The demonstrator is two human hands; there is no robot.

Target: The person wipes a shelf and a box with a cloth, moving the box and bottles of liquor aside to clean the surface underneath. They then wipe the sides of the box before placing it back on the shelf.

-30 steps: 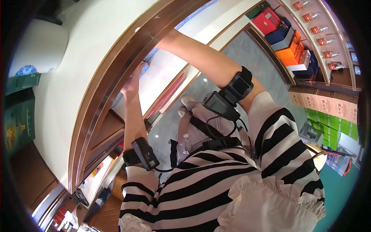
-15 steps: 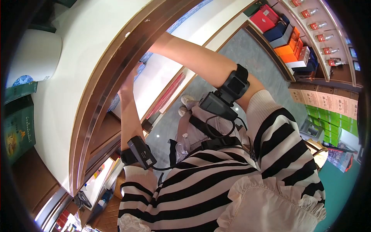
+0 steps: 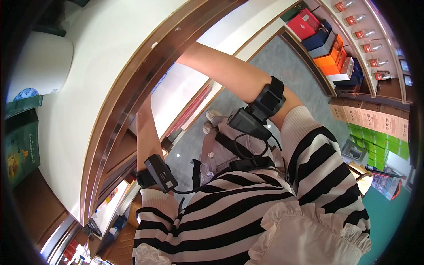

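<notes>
Both of my hands are out of sight behind the curved brown shelf edge (image 3: 115,86). My left forearm reaches up to that edge, and my right forearm passes behind it higher up. Between the forearms, a thin blue edge of a flat item (image 3: 162,78) shows just beside the wood, over a white surface (image 3: 183,86). What either hand holds or touches is hidden. A black device is strapped on each arm, the left one (image 3: 161,173) near the elbow and the right one (image 3: 251,123) on the upper forearm.
A white container (image 3: 39,62) and green package (image 3: 22,150) stand at left. Red (image 3: 304,24) and orange boxes (image 3: 333,57) sit upper right, beside shelved bottles (image 3: 364,34). Green boxes (image 3: 375,143) are stacked at right. My feet (image 3: 212,116) are on the grey floor.
My left hand, partly seen before beside a blue-patterned item, has gone behind the shelf edge. Most of the blue pattern has left view. The camera view has shifted slightly.
</notes>
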